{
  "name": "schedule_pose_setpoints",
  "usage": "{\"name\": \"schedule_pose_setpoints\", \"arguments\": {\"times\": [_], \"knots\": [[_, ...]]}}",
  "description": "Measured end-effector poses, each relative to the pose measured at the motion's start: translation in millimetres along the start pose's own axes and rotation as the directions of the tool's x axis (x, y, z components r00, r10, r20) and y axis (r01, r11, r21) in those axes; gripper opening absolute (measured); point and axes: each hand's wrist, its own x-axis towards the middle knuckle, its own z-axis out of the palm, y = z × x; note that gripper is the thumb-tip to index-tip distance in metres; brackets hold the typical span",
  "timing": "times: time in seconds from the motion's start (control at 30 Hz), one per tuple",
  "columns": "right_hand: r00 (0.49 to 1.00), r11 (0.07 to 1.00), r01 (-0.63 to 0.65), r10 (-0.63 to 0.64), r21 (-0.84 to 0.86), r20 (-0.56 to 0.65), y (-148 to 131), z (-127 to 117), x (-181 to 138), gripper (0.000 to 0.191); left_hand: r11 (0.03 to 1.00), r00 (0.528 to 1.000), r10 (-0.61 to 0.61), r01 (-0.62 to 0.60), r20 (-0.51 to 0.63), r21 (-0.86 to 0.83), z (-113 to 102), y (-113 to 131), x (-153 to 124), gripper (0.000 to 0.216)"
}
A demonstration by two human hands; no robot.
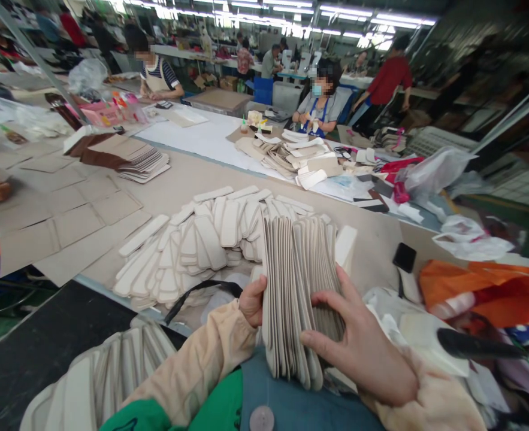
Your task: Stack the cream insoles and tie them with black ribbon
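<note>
Running this one from far away, so I'm going purely by the head camera: I'm seeing the stack of strips [286, 293] sitting between both hands, long edges facing me, right in front of the body by the near side of the table [187, 173]. The left hand [252, 301] is clamping the left side of it, thumb showing, while its other fingertips are hiding behind the strips. The right hand [358, 335] is resting along the right side, thumb and fingers spread apart; it's touching the edges, but I'm not able to tell how hard it's pressing. A seam is splitting the stack into two bunches, so imo handling it well is about having a firm left hold and letting the right fingers square the edges gently. Bottom ends are looking uneven, and thin pieces like these are probably wanting to fan out under a lopsided squeeze. Loose strips [210, 239] are lying heaped just beyond, so I'd be avoiding bumping them.
</note>
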Motion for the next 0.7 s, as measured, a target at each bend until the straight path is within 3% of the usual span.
{"name": "schedule_pose_setpoints", "arguments": {"times": [0.57,0.7], "knots": [[0.999,0.998,-0.047,0.048,-0.03,0.019,-9,1,0,0.04,0.997,0.998,-0.061,0.062,0.006,-0.035,-1,-2,-3,0.06],[0.999,0.999,-0.051,0.051,-0.005,0.014,-12,0,-1,0.039,0.997,0.997,-0.083,0.083,-0.004,0.003,-1,-5,-4,0.071]]}}
